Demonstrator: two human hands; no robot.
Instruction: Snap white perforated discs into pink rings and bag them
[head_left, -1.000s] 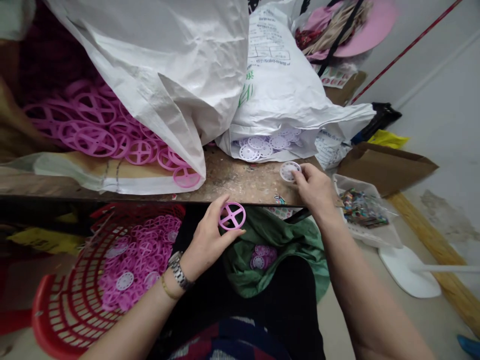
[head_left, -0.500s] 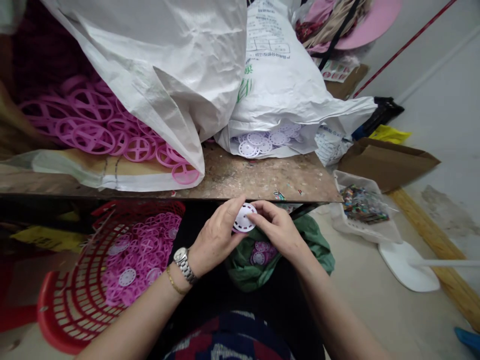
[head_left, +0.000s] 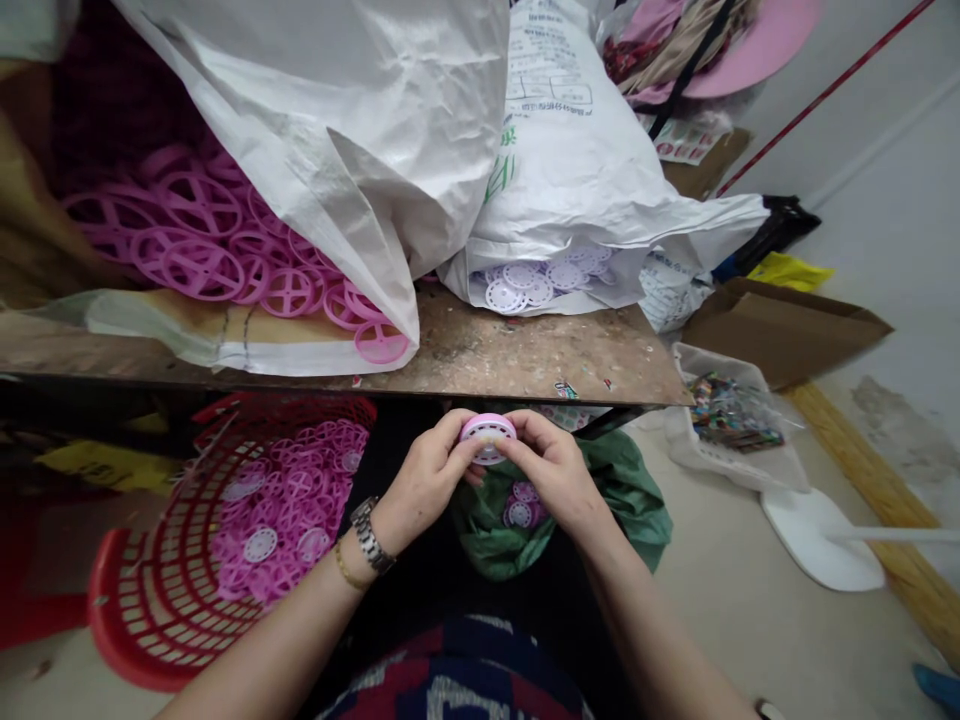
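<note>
Both hands meet just below the front edge of the worn table. My left hand and my right hand pinch a pink wheel with a white perforated disc pressed against it, held edge-on between the fingertips. A silver watch and a thin bracelet sit on my left wrist. Below the hands a green cloth bag on my lap holds a few joined pieces.
A white sack spills pink spoked wheels on the table's left. A second sack holds white discs. A red basket of joined pieces stands lower left. A cardboard box and a bag of small parts lie on the right.
My right hand carried a white disc from the table to the pink wheel in my left hand. Both hands now press the two parts together, tilted edge-on.
</note>
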